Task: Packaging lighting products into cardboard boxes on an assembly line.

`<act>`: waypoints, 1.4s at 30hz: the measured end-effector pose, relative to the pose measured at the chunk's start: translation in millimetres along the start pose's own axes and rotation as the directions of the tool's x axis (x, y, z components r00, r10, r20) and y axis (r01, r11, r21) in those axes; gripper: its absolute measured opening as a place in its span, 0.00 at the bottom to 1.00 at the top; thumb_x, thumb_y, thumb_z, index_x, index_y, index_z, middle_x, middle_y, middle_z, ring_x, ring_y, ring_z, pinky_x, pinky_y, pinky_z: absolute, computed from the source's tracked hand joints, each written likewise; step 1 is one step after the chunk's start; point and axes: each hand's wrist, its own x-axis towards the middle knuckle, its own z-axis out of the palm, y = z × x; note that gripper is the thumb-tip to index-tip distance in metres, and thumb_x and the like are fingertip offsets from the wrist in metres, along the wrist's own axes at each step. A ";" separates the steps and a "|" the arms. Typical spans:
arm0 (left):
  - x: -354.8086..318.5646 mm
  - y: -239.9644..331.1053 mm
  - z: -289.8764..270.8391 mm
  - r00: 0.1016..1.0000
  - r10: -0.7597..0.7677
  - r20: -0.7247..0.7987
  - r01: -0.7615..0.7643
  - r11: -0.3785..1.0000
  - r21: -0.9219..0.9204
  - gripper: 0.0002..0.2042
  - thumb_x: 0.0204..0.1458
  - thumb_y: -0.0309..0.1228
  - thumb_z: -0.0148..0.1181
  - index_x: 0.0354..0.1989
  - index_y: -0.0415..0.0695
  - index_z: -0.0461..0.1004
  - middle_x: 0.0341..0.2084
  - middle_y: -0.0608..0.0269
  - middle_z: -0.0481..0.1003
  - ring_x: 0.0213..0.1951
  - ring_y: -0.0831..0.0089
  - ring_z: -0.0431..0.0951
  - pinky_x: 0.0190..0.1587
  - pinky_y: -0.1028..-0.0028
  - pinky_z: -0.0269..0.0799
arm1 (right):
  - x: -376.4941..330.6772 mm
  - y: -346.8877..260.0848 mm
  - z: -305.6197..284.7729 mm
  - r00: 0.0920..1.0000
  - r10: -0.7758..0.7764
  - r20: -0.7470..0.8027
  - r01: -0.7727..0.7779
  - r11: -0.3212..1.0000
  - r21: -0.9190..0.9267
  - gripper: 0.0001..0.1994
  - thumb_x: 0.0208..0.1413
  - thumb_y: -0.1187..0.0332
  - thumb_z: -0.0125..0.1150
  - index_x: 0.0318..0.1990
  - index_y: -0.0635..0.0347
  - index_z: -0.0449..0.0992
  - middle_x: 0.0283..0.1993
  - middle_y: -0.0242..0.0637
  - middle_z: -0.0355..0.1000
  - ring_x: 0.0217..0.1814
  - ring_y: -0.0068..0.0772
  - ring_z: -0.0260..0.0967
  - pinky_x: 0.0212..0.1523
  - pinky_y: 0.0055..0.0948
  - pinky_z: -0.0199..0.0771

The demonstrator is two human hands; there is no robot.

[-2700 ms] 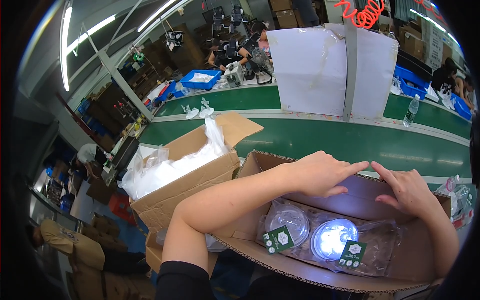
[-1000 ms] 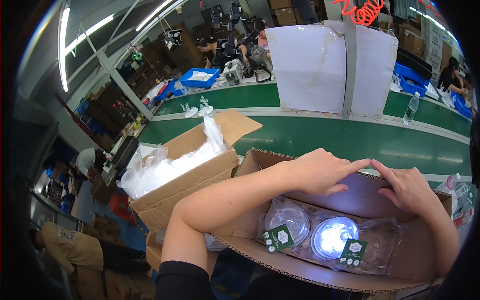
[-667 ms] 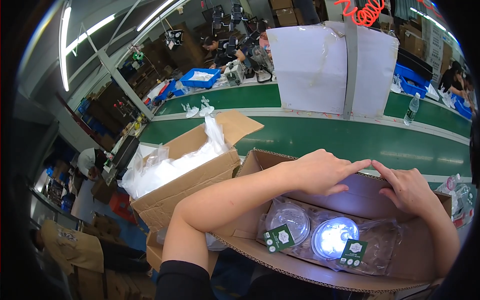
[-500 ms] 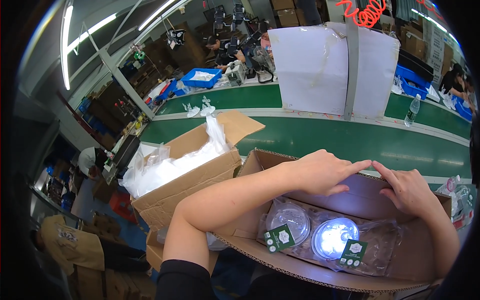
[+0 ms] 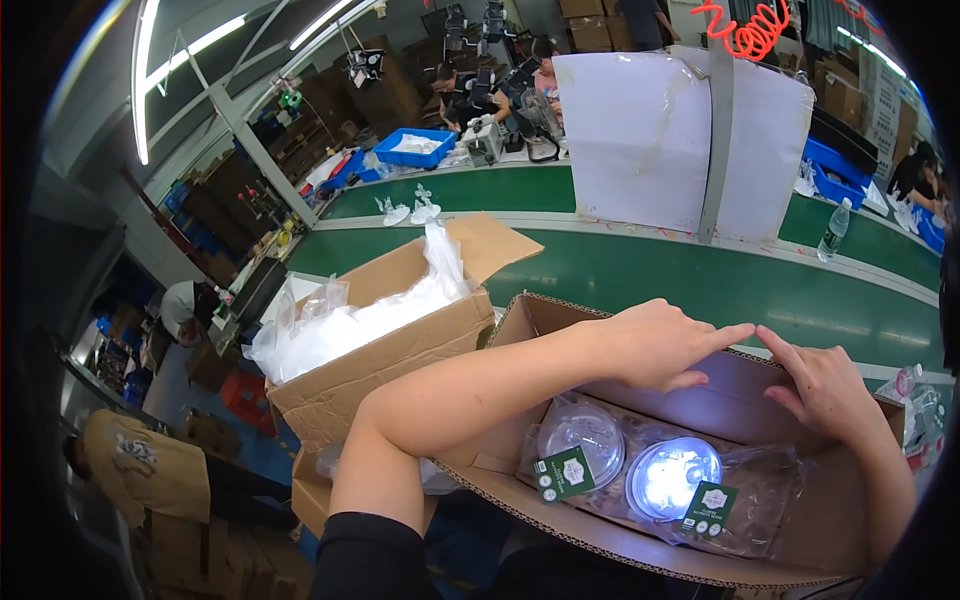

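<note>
My left hand (image 5: 660,345) reaches across above the far side of an open cardboard box (image 5: 740,405), index finger stretched out and thumb apart. Its index fingertip meets that of my right hand (image 5: 820,385), or nearly so, above the far rim. Both hands hold nothing; my left hand's other fingers are partly hidden. Inside the box lie a clear plastic dome (image 5: 585,440) and a second dome glowing bright white (image 5: 672,480). Each carries a green card tag (image 5: 563,474). Thin clear plastic wrap (image 5: 770,480) surrounds them.
Left of the box stands another carton (image 5: 390,355), filled with white bagged items (image 5: 370,325). Beyond runs a green bench (image 5: 620,270) with small clear figures (image 5: 425,205), a water bottle (image 5: 834,230) and a white board (image 5: 635,140). People work farther back; one in tan (image 5: 140,465) is at lower left.
The whole view has shifted slightly, so the scene sits a little farther right. Both hands keep nearly the same pose, fingertips together over the box.
</note>
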 end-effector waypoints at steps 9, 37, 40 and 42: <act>1.2 0.0 0.1 1.000 0.003 0.002 -0.003 1.000 -0.001 0.39 0.62 0.39 0.61 0.78 0.49 0.47 0.49 0.48 0.81 0.40 0.51 0.84 0.38 0.57 0.81 | -0.3 -1.7 -4.2 0.995 0.063 0.080 -0.069 0.995 0.067 0.41 0.54 0.62 0.71 0.74 0.59 0.59 0.44 0.46 0.80 0.43 0.52 0.78 0.42 0.46 0.75; 1.9 -2.7 2.0 1.000 -0.020 -0.023 0.019 0.999 -0.027 0.37 0.58 0.36 0.63 0.76 0.52 0.56 0.53 0.48 0.79 0.41 0.46 0.82 0.43 0.56 0.79 | -0.8 11.3 13.4 0.997 0.062 0.048 -0.068 0.988 0.138 0.35 0.53 0.64 0.70 0.69 0.55 0.65 0.51 0.46 0.78 0.50 0.53 0.77 0.49 0.47 0.74; 1.6 -5.9 5.6 0.999 -0.006 -0.051 0.005 0.999 -0.032 0.38 0.57 0.34 0.64 0.77 0.54 0.55 0.54 0.49 0.79 0.42 0.47 0.82 0.43 0.57 0.79 | 0.1 8.2 12.2 0.997 0.072 0.032 -0.075 0.991 0.108 0.37 0.53 0.65 0.70 0.71 0.54 0.63 0.50 0.48 0.79 0.49 0.53 0.77 0.48 0.46 0.75; 1.8 -7.9 9.0 0.990 0.053 -0.127 -0.052 0.999 0.006 0.34 0.59 0.36 0.63 0.74 0.51 0.57 0.41 0.49 0.82 0.37 0.49 0.83 0.38 0.56 0.80 | 0.7 8.9 12.6 0.997 0.072 0.038 -0.076 0.988 0.137 0.39 0.53 0.64 0.70 0.73 0.52 0.61 0.48 0.49 0.79 0.48 0.54 0.78 0.46 0.46 0.76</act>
